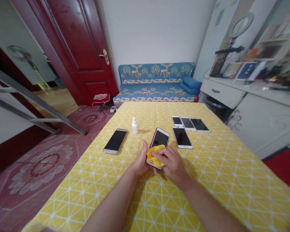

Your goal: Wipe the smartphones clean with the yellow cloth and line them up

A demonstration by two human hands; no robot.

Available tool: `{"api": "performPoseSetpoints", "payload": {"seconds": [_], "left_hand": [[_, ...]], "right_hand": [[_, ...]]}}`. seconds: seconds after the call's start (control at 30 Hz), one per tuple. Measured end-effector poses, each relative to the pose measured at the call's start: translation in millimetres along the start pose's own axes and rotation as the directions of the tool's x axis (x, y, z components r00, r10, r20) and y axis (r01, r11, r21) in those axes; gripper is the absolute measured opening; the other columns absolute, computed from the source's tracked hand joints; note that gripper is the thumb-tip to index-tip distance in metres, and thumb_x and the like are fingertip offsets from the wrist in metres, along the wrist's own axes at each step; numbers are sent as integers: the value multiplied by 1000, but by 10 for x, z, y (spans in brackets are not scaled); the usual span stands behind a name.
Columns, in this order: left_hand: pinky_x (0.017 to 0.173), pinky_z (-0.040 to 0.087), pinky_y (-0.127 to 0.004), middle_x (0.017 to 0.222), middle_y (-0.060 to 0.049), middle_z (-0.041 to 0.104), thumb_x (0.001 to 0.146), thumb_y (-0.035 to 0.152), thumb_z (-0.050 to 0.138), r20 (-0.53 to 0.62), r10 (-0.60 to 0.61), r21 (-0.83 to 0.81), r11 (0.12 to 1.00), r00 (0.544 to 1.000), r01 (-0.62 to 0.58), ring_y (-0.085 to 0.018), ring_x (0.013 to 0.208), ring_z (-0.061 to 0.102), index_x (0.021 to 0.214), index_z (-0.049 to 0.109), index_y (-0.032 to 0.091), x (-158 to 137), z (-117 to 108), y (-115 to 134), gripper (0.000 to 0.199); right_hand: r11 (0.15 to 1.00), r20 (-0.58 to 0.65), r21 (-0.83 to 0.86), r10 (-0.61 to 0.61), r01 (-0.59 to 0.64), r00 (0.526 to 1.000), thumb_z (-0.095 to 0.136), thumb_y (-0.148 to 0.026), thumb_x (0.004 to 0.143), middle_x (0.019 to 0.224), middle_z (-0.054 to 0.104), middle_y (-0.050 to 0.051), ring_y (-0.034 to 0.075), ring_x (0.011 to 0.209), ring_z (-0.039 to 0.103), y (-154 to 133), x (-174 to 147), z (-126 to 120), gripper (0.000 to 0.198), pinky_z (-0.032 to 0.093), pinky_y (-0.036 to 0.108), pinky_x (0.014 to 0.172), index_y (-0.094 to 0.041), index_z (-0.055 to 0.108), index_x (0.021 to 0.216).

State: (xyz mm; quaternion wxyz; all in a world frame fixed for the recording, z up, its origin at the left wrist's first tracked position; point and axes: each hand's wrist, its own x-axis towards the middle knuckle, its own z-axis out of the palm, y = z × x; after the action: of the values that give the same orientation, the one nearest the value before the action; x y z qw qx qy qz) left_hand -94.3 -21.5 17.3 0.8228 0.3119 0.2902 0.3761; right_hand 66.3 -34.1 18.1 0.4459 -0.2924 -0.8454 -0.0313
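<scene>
My left hand (142, 161) holds a white-framed smartphone (160, 138) from its lower left side, with the thumb up along the edge. The phone has a dark screen and a reddish rim. Pressed on the lower part of its screen is a yellow cloth (157, 156), pinched in the fingers of my right hand (172, 162). Part of the left fingers is hidden beneath the phone. Left of it lies another smartphone (115, 141), face up. Between the two, farther back, stands a small white bottle (135, 126).
Right of my hands lies a white phone (182, 138), with three more phones (189, 123) in a row behind it. A yellow patterned tablecloth (159, 199) covers the table. Beyond are a blue sofa (154, 88), a red door (74, 42) and a white cabinet (263, 116).
</scene>
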Motion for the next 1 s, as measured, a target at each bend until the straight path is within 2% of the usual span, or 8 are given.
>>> {"api": "performPoseSetpoints", "payload": {"seconds": [0.1,0.17,0.33,0.47,0.57,0.8,0.9,1.0], "left_hand": [[36,46,-24,67,-11,68,82,78,20,24,9,89,996,1000,-11,-18,48,63,102,65,7,5,-3,-47,87],[35,44,-22,70,-13,70,83,77,20,83,-11,138,990,997,-1,-17,47,63,107,64,8,-2,21,-56,86],[34,41,-18,87,-19,71,86,73,21,219,-63,244,970,974,8,-18,59,68,112,63,9,-26,78,-40,81],[35,40,-17,94,-19,71,89,69,24,270,-83,242,970,959,16,-20,67,70,120,59,11,-29,62,-36,75],[37,44,-18,99,-20,70,89,68,23,281,-95,197,980,955,39,-22,71,71,126,56,10,-21,30,-33,76],[46,55,-28,113,-25,66,91,65,24,239,-70,72,996,969,54,-32,96,68,122,59,6,-7,1,3,75],[48,58,-34,109,-22,69,93,58,34,106,0,-9,1000,994,1,-32,90,69,124,58,9,-5,10,3,63],[56,60,-43,113,-19,68,92,52,43,-59,69,-50,996,996,-72,-31,87,69,123,59,11,-2,18,10,54]], "right_hand": [[998,-42,-35,49,-51,998,47,-5,86,89,62,6,19,83,55,60,-4,-12,41,44,35,71,-23,64,118],[995,-76,-50,83,-87,994,45,-3,84,93,62,7,21,87,56,105,-9,-31,47,45,36,73,-24,62,122],[973,-158,-72,208,-221,965,39,-3,86,100,59,8,22,92,57,226,-34,-82,54,47,38,77,-26,57,131],[944,-206,-64,304,-323,930,39,-3,85,100,57,7,22,93,57,332,-74,-119,57,48,39,78,-28,52,135],[933,-214,-66,332,-353,919,39,-1,80,98,56,7,22,92,56,383,-104,-143,62,48,39,77,-26,53,135],[955,-162,-81,270,-285,949,40,2,74,94,58,6,21,88,56,321,-97,-142,59,44,38,76,-24,64,120],[969,-124,-68,226,-236,966,44,0,74,87,59,4,20,83,55,259,-78,-131,52,42,37,75,-24,69,112],[978,-69,-72,191,-196,979,47,-2,74,82,60,3,19,81,54,204,-59,-126,46,40,37,75,-24,71,107]]}}
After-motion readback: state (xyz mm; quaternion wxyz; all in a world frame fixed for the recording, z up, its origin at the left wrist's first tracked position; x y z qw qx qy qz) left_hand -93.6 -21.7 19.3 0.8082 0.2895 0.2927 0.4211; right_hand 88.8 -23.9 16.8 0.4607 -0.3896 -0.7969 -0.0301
